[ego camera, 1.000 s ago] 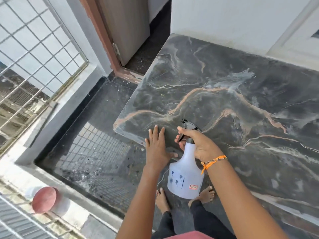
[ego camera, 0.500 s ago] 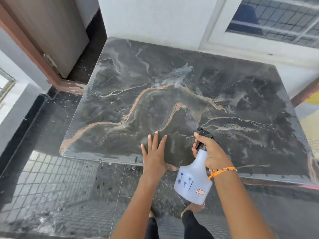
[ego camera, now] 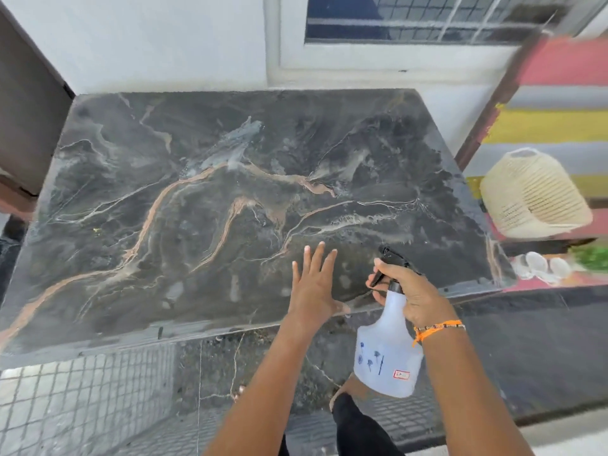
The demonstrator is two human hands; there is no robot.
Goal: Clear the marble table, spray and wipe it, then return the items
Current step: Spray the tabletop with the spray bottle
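Cream basket [ego camera: 533,195] right of marble table [ego camera: 164,179], left hand [ego camera: 316,284] flat, right hand [ego camera: 411,291] gripping spray bottle [ego camera: 388,357].

**One head-worn camera, looking down**

A single wide-angle view from the person's head faces forward and steeply down over the marble table [ego camera: 230,209], close above its near edge. The wall and window [ego camera: 427,18] fill the top; floor the bottom.
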